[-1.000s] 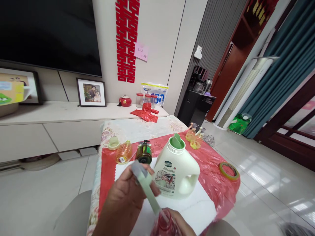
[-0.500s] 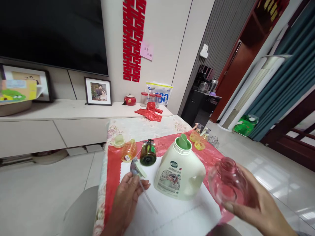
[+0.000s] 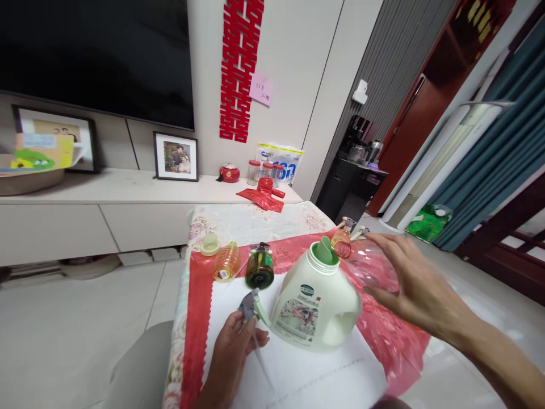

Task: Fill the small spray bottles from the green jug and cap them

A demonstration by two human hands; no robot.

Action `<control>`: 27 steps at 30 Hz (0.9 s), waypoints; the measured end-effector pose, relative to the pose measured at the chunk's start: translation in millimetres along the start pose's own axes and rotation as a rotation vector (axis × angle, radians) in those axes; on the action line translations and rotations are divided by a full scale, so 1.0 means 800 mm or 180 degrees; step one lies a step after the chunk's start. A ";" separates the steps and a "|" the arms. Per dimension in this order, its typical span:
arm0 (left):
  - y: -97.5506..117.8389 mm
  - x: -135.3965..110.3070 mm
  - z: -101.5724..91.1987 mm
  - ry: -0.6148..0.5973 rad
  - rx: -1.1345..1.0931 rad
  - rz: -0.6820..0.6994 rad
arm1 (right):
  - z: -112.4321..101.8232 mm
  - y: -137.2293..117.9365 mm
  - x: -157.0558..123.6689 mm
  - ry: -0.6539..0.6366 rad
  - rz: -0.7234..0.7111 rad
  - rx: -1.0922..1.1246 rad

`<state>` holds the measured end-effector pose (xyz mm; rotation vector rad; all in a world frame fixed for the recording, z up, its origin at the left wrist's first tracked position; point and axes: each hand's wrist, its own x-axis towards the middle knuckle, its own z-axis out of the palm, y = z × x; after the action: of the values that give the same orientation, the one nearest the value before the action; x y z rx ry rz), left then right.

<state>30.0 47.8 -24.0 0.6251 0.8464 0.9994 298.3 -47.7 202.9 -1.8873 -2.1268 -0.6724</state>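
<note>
My left hand (image 3: 234, 347) grips a trigger sprayer head (image 3: 250, 304), grey with a pale green lever, its thin dip tube hanging down. In my right hand (image 3: 419, 287) is a clear pink bottle (image 3: 369, 262), tipped on its side. Its mouth points left, close to the neck of a large pale green detergent jug (image 3: 317, 307); whether they touch I cannot tell. The jug stands upright with a green spout (image 3: 325, 250) in its open neck. A pale green cap (image 3: 210, 244) lies at the table's left.
Behind are an amber bottle (image 3: 226, 262) on its side, a dark green pump bottle (image 3: 260, 267) and small spray bottles (image 3: 342, 233). White paper (image 3: 327, 383) and red plastic sheeting (image 3: 400, 341) cover the table. A long cabinet (image 3: 140, 227) runs along the wall.
My right hand has moved the pink bottle up and left towards the jug's neck, tipping it from mouth-up onto its side. My left hand still holds the sprayer head, its tilt slightly changed.
</note>
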 end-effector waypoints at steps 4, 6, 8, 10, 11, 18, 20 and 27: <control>-0.002 -0.002 0.002 0.0078 -0.0030 0.0051 | -0.009 0.002 0.010 -0.0072 -0.0200 -0.0333; -0.003 -0.003 0.002 0.0097 -0.0048 0.0108 | -0.014 0.003 0.013 -0.0105 -0.0296 -0.0447; -0.003 -0.003 0.001 0.0051 -0.0043 0.0086 | -0.017 0.003 0.017 -0.0135 -0.0382 -0.0554; -0.003 -0.003 0.000 -0.0021 -0.0019 0.0031 | -0.020 0.002 0.020 -0.0132 -0.0454 -0.0696; -0.003 -0.003 -0.001 -0.0021 -0.0015 0.0027 | -0.021 0.001 0.022 -0.0126 -0.0492 -0.0773; -0.003 -0.004 0.002 0.0076 -0.0027 0.0079 | -0.030 0.001 0.030 -0.0257 -0.0518 -0.1057; -0.003 -0.005 0.004 0.0127 -0.0046 0.0110 | -0.032 0.001 0.031 -0.0282 -0.0533 -0.1101; -0.002 -0.005 0.005 0.0157 -0.0075 0.0093 | -0.036 -0.001 0.036 -0.0251 -0.0596 -0.1265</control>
<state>32.8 43.1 -21.7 0.5963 0.8698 1.0535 288.9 -36.0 240.8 -1.9383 -2.3816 -1.1531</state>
